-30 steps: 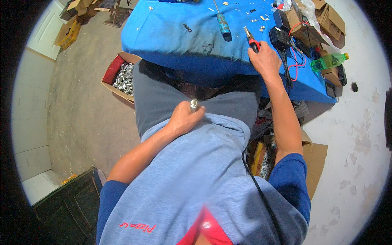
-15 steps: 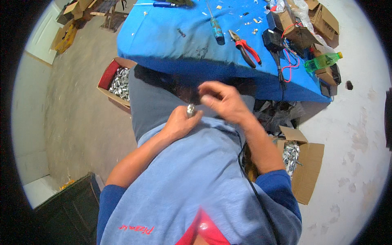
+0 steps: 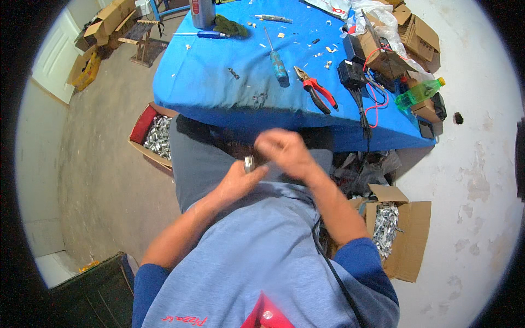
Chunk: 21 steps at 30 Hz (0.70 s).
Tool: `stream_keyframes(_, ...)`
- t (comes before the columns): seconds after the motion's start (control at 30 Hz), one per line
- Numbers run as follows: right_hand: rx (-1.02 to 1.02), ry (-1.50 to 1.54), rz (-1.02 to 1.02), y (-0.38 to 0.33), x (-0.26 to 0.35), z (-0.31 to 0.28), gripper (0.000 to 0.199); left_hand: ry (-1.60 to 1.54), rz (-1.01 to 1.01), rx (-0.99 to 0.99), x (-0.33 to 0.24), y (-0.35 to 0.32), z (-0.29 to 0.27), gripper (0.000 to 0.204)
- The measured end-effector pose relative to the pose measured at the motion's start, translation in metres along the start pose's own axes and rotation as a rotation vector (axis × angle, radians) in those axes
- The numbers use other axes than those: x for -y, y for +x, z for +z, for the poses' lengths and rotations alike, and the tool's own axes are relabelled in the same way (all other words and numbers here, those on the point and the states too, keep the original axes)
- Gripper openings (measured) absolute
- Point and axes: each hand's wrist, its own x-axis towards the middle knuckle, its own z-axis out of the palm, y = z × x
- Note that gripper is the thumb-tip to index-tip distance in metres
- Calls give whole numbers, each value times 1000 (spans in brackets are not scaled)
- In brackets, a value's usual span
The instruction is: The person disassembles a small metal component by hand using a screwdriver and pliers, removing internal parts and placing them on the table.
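Observation:
In my left hand (image 3: 238, 181), low over my lap, a small silvery metal piece (image 3: 249, 164) stands up from the closed fingers, its lower part hidden in the grip. Close beside it on the right hovers my right hand (image 3: 287, 156), its fingers bent and smeared by motion; whether they hold anything does not show. Beyond both hands is the blue-covered table (image 3: 208, 76). On it lie red-and-black pliers (image 3: 316, 90) with jaws apart and a screwdriver (image 3: 278, 64) with a teal handle.
A carton of small silvery metal parts (image 3: 158, 136) stands on the floor at left; another open carton (image 3: 387, 229) is at right. Black adapters with cables (image 3: 353, 74) and a green bottle (image 3: 420, 94) crowd the table's right side. A spray can (image 3: 202, 13) stands far left.
My view has tilted up, so the table sits lower and more of its far side shows. Both hands stay close together; the left still grips the metal piece.

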Motion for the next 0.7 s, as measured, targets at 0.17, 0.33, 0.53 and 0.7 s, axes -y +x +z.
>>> stream_keyframes(0.17,-516,-540,-251,104,4,-69,26,-85,-66,-88,-28,36,-21,35)
stream_keyframes(0.33,-411,-889,-34,170,-22,-88,47,-310,-105,-163,-23,65,-43,38)
stream_keyframes(0.53,-228,-890,88,188,-39,-71,37,-369,-122,-191,-19,87,-56,38)
stream_keyframes(0.7,-286,-319,236,152,-10,-77,40,-360,-148,-179,-21,100,-66,36)
